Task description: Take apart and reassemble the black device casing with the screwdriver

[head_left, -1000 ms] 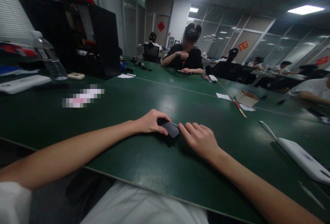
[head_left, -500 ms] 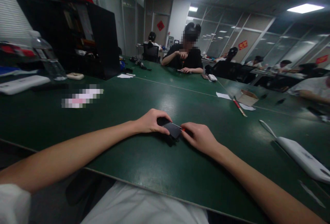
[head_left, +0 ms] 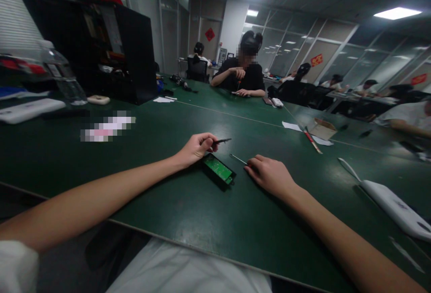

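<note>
My left hand (head_left: 201, 144) pinches a thin black cover (head_left: 223, 140), held edge-on above the table. Just below it lies a small black case (head_left: 215, 177), its top uncovered, with a green circuit board (head_left: 218, 167) showing inside. To the right of the case my right hand (head_left: 266, 170) rests low over the table, fingers closed around a screwdriver (head_left: 238, 159). The thin metal shaft points left, its tip apart from the case; the handle is hidden in my fingers.
A white device with a strap (head_left: 392, 203) lies at right on the green table (head_left: 188, 221). An open cardboard box (head_left: 323, 127) and a red stick (head_left: 312, 141) are farther back. At left stand a water bottle (head_left: 63, 75) and a large black box (head_left: 143, 59). A person (head_left: 242, 77) works opposite.
My left hand has lifted the black cover off the case and up, so the green board now shows. My right hand has drawn the screwdriver back to the right.
</note>
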The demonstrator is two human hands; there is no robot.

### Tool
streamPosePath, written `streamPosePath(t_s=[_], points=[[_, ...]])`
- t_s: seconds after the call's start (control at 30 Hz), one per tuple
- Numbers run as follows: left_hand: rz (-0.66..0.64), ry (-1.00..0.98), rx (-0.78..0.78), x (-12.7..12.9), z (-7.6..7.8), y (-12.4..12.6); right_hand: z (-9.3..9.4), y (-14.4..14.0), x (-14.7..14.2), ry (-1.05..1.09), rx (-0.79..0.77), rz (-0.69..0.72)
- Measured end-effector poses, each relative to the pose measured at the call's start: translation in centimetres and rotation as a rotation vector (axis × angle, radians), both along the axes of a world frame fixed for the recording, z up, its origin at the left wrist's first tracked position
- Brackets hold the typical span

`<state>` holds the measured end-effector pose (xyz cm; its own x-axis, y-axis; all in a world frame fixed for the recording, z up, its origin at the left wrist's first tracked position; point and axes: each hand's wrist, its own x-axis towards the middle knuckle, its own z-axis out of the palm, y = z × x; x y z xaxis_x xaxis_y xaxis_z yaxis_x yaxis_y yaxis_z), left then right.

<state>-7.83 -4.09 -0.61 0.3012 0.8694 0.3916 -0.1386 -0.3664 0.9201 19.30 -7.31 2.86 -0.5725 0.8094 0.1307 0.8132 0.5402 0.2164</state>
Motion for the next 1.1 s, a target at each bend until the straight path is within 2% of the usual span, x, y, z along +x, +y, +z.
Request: streamPosePath(t_s=[0.13, 0.27, 0.4, 0.5, 0.6, 0.77, 0.9, 1.0, 1.1], points=[[0.104, -0.237, -0.194, 0.3, 0.0, 0.4, 0.1, -0.2, -0.2, -0.027, 0.03, -0.003], [0.073, -0.394, -0.331, 0.2, 0.3, 0.6, 0.0, -0.3, -0.3, 0.029, 0.078, 0.076], [0.021, -0.479, -0.411, 0.1, 0.6, 0.5, -0.3, -0.7, -0.5, 0.239, 0.048, 0.225], [0.02, -0.529, -0.438, 0.1, 0.8, 0.4, -1.0, -1.5, -1.3, 0.43, -0.065, 0.28], [0.005, -0.569, -0.48, 0.2, 0.9, 0.4, -1.9, -2.3, -2.6, 0.54, -0.189, 0.225], [-0.083, -0.617, -0.554, 0.2, 1.2, 0.1, -2.9, -2.8, -4.4, 0.622, -0.26, 0.17], [-0.092, -0.635, -0.601, 0.2, 1.3, 0.1, -2.9, -2.8, -4.5, 0.74, -0.333, 0.118], [-0.098, -0.654, -0.627, 0.2, 1.3, 0.1, -2.7, -2.6, -4.3, 0.965, -0.472, 0.061], [-0.106, -0.656, -0.647, 0.2, 1.2, 0.1, -2.5, -2.3, -4.2, 1.321, -0.673, 0.045]])
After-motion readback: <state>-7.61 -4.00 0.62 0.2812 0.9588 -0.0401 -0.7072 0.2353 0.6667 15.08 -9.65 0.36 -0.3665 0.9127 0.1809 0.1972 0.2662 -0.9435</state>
